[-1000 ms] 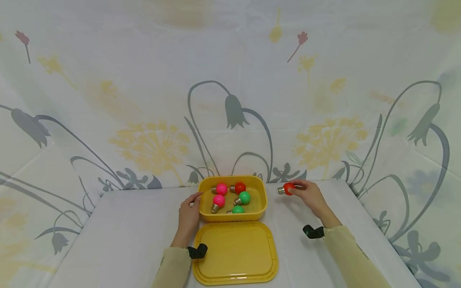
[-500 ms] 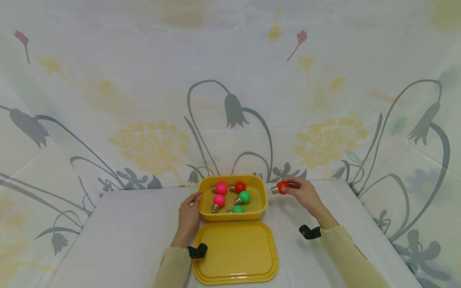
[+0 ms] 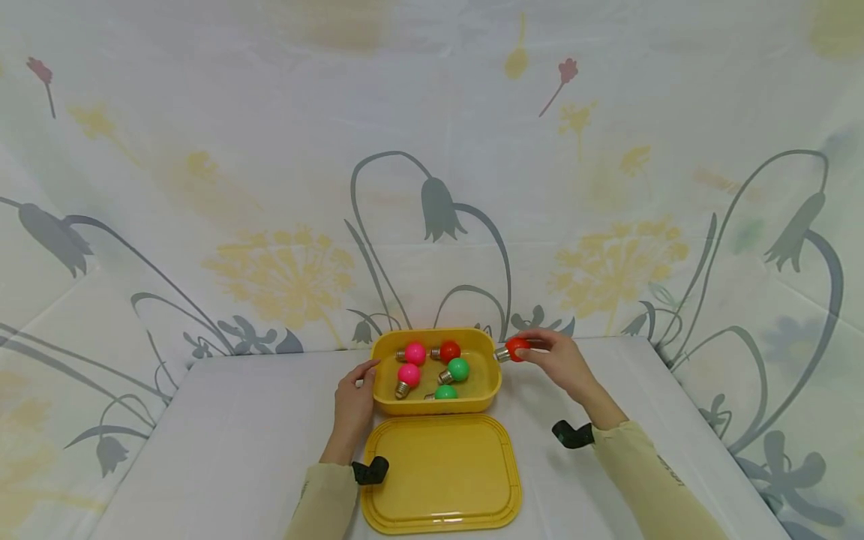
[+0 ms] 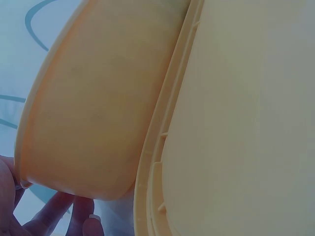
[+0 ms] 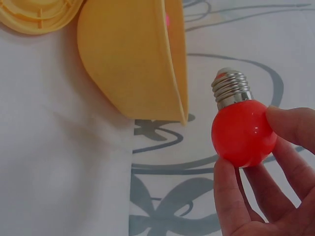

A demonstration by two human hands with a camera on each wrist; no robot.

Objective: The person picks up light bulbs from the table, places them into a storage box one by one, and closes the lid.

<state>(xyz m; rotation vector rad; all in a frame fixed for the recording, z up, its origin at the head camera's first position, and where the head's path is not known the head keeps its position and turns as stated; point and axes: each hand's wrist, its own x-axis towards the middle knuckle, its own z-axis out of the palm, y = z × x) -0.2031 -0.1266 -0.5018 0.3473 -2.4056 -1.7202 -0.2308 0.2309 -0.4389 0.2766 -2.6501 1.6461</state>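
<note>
A red light bulb (image 3: pixel 517 349) with a silver screw base is pinched between the thumb and fingers of my right hand (image 3: pixel 563 364). It is raised at the right rim of a yellow plastic box (image 3: pixel 489 386), its base pointing left toward the opening. Several bulbs lie in the box: pink bulbs (image 3: pixel 415 354), a red bulb (image 3: pixel 450 351) and green bulbs (image 3: pixel 458 369), one partly hidden by the near wall. My left hand (image 3: pixel 354 409) holds the box's left end, with fingertips at the rim and other fingers by the outer wall in the left wrist view.
A flat yellow lid (image 3: pixel 442 476) lies just in front of the box, near my left wrist. White cloth (image 3: pixel 256 435) covers the table. A flower-printed cloth backdrop (image 3: pixel 432 247) rises right behind the box.
My right hand has moved left with the red bulb, bringing its screw base from beside the box to the right rim. The left hand and the box have stayed in place.
</note>
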